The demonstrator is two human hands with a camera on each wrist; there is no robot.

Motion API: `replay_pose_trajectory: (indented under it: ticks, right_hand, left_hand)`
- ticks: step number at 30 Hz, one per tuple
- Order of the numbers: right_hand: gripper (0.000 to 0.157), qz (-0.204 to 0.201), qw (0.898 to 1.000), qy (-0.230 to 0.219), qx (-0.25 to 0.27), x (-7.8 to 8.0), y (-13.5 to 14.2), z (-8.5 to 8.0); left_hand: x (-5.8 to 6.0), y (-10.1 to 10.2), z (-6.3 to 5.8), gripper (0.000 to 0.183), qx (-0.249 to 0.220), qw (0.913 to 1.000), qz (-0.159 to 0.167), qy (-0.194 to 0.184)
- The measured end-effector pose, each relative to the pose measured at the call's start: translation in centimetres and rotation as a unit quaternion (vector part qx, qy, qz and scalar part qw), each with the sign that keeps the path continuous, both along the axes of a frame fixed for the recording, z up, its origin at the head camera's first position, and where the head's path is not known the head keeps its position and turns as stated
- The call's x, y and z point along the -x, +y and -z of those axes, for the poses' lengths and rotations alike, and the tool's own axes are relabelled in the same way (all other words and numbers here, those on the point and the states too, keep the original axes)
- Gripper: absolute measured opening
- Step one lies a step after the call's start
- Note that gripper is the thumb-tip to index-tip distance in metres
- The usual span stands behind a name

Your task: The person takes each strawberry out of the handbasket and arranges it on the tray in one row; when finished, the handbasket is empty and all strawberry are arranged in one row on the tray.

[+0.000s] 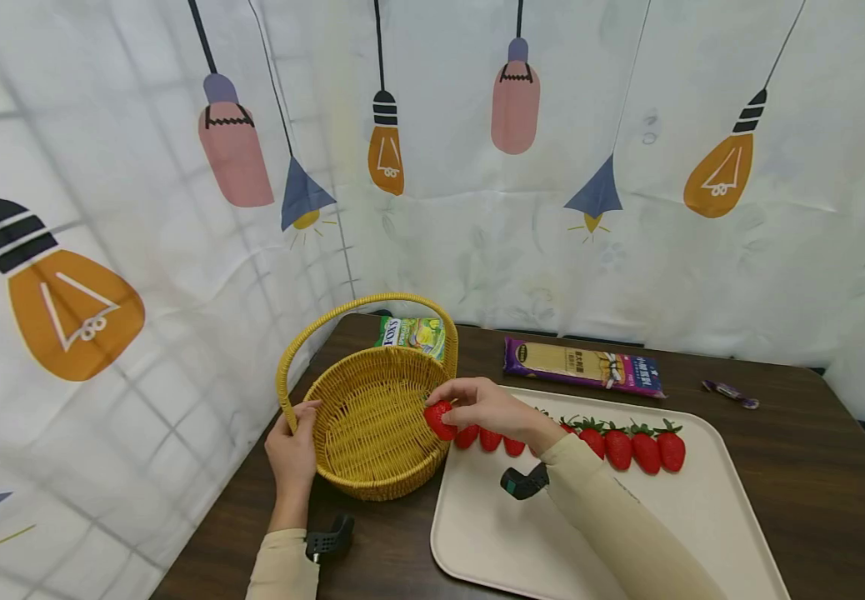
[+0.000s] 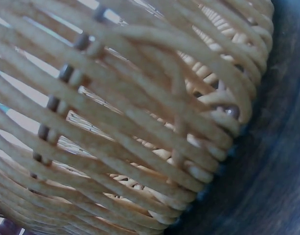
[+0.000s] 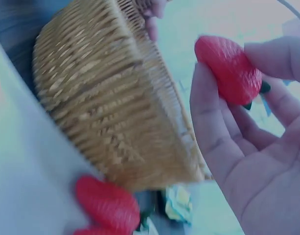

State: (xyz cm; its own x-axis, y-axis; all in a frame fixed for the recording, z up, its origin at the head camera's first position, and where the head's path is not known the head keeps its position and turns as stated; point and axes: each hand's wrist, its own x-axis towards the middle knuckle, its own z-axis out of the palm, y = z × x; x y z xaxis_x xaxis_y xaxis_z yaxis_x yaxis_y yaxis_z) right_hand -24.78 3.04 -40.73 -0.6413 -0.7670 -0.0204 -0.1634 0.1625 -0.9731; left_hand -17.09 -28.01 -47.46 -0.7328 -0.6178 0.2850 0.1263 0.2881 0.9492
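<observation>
My right hand (image 1: pixel 488 408) pinches a red strawberry (image 3: pixel 228 68) between thumb and fingers, close to the right rim of a yellow wicker basket (image 1: pixel 342 479). The strawberry's green leaves point toward the palm in the right wrist view. At the basket's left side, where the arched handle meets the rim, my left hand (image 1: pixel 292 458) grips the edge. The basket's woven inside shows no fruit. A row of several strawberries (image 1: pixel 617 450) lies across a cream tray (image 1: pixel 537 533), partly hidden by my right forearm. Only the basket's woven wall (image 2: pixel 125 98) and dark table fill the left wrist view.
Behind the basket lies a green FOX'S candy bag (image 1: pixel 425 333), seen past its handle. A purple pasta packet (image 1: pixel 582 367) sits beyond the tray, with a small wrapped candy (image 1: pixel 730 394) farther right. A patterned curtain (image 1: pixel 462 233) encloses the dark wooden table (image 1: pixel 815 467).
</observation>
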Motion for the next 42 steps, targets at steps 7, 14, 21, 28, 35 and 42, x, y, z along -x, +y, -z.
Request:
replay_pose_trajectory:
  ticks: [7,14,21,28,35,42]
  right_hand:
    - [0.028,0.097,0.995,0.018,-0.009,-1.6,4.3,0.8]
    - [0.029,0.170,0.985,-0.006,-0.001,-2.9,8.2,1.0]
    - [0.032,0.217,0.976,0.014,-0.009,-4.4,12.5,0.7]
    - [0.035,0.268,0.963,0.036,-0.019,-5.3,16.4,0.8]
    - [0.039,0.303,0.951,0.047,-0.027,-5.5,19.0,0.1]
    - [0.042,0.326,0.941,0.075,-0.049,-5.2,21.1,-0.1]
  left_hand:
    - [-1.5,1.4,-2.7,0.025,0.004,0.9997,0.021,0.009]
    - [-1.4,1.4,-2.7,0.026,0.001,0.9998,0.020,0.006]
    - [0.2,0.1,-0.2,0.028,-0.009,0.9997,0.020,0.004]
    - [0.6,0.1,0.3,0.031,0.001,0.9997,0.009,0.021]
    - [0.2,0.2,-0.2,0.031,-0.014,0.9998,0.016,0.001]
    - [-1.3,1.3,-2.4,0.024,-0.009,0.9997,0.021,-0.002]
